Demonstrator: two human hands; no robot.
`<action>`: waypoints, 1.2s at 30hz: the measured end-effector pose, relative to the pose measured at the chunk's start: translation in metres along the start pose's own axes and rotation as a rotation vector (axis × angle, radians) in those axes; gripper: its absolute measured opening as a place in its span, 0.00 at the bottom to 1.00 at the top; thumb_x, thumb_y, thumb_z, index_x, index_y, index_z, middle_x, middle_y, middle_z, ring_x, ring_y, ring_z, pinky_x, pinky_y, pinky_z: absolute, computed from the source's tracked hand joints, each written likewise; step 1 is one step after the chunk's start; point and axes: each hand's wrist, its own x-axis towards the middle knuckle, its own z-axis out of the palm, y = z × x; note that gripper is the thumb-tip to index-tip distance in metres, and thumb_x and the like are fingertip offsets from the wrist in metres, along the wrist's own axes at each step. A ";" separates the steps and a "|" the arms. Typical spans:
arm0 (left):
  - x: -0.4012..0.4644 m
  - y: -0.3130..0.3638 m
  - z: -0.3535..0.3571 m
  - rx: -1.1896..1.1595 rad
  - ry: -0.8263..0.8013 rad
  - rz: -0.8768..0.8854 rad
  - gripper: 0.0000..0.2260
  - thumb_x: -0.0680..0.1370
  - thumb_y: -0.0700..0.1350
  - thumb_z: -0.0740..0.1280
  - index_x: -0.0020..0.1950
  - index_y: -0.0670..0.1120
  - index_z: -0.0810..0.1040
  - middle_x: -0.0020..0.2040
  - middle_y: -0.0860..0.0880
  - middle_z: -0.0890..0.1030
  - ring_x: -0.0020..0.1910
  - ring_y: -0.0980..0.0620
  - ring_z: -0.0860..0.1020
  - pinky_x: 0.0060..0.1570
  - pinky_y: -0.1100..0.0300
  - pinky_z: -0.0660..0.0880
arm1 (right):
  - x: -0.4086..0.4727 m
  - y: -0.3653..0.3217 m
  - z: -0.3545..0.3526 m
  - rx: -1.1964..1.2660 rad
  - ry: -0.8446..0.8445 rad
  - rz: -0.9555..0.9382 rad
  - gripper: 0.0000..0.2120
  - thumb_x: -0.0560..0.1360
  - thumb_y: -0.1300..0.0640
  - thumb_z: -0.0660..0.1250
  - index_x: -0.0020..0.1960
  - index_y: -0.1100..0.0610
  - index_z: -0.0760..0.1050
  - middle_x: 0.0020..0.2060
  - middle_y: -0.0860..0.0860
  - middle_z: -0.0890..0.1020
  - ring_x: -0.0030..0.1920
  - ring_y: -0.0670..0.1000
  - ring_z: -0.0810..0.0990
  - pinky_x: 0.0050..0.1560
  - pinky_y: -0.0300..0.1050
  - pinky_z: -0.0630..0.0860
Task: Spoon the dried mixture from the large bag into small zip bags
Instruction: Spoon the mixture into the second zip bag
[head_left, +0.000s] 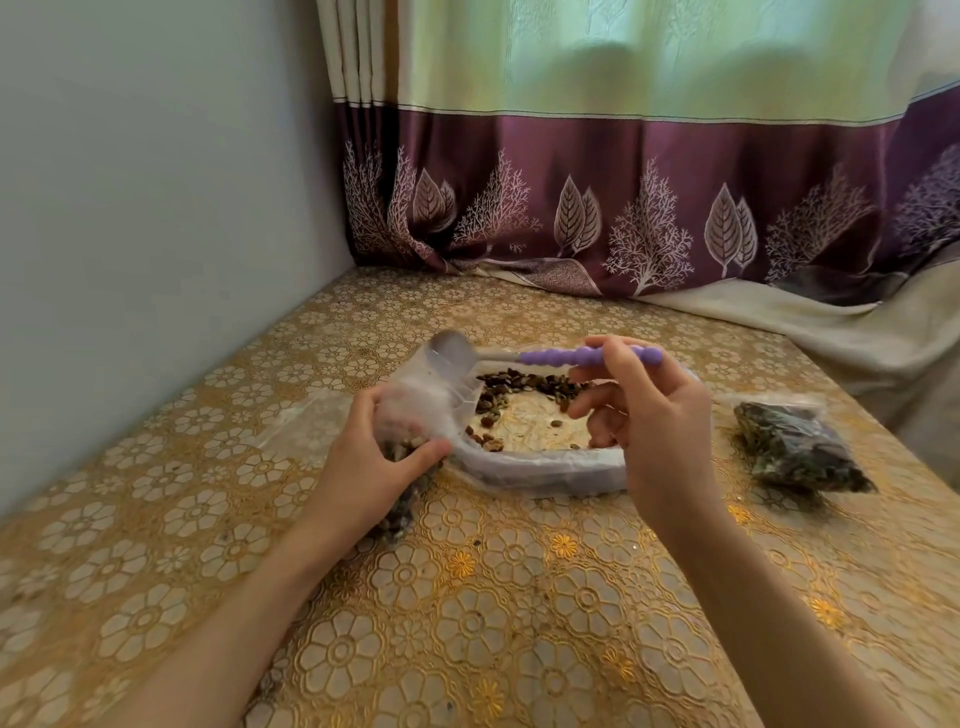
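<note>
My left hand (371, 470) grips a small clear zip bag (423, 400), held upright with its mouth open and some dried mixture at its bottom. My right hand (657, 415) pinches the purple beaded handle of a spoon (571, 356). The spoon's metal bowl sits at the small bag's mouth. Between my hands lies the large bag (550, 465), its rolled-down rim open on the table. A thin layer of dried mixture (524, 387) covers part of its bottom, mostly along the far side.
A filled small zip bag (800, 449) lies to the right of the large bag. More flat clear plastic (306, 421) lies left of my left hand. The table carries a gold floral cloth (519, 597); a wall stands left and a purple curtain (623, 218) behind.
</note>
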 end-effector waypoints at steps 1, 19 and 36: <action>0.000 0.000 0.000 0.003 -0.003 0.001 0.36 0.61 0.64 0.70 0.65 0.53 0.64 0.55 0.54 0.78 0.55 0.56 0.76 0.50 0.64 0.68 | 0.001 0.001 -0.002 0.005 0.052 0.002 0.07 0.78 0.60 0.62 0.44 0.60 0.78 0.35 0.54 0.83 0.27 0.47 0.77 0.22 0.35 0.68; -0.001 0.001 -0.006 0.092 -0.107 0.075 0.33 0.60 0.67 0.67 0.61 0.57 0.63 0.52 0.63 0.74 0.48 0.68 0.74 0.40 0.74 0.68 | 0.016 0.033 -0.009 -0.498 0.126 -0.028 0.17 0.79 0.52 0.62 0.35 0.54 0.80 0.33 0.49 0.85 0.27 0.51 0.80 0.30 0.46 0.74; 0.001 -0.003 -0.027 0.200 -0.382 0.000 0.51 0.57 0.66 0.73 0.71 0.60 0.48 0.72 0.49 0.63 0.62 0.57 0.64 0.65 0.56 0.64 | 0.033 0.041 0.009 -0.131 0.140 0.429 0.16 0.78 0.61 0.61 0.37 0.63 0.83 0.38 0.60 0.85 0.31 0.47 0.80 0.26 0.32 0.72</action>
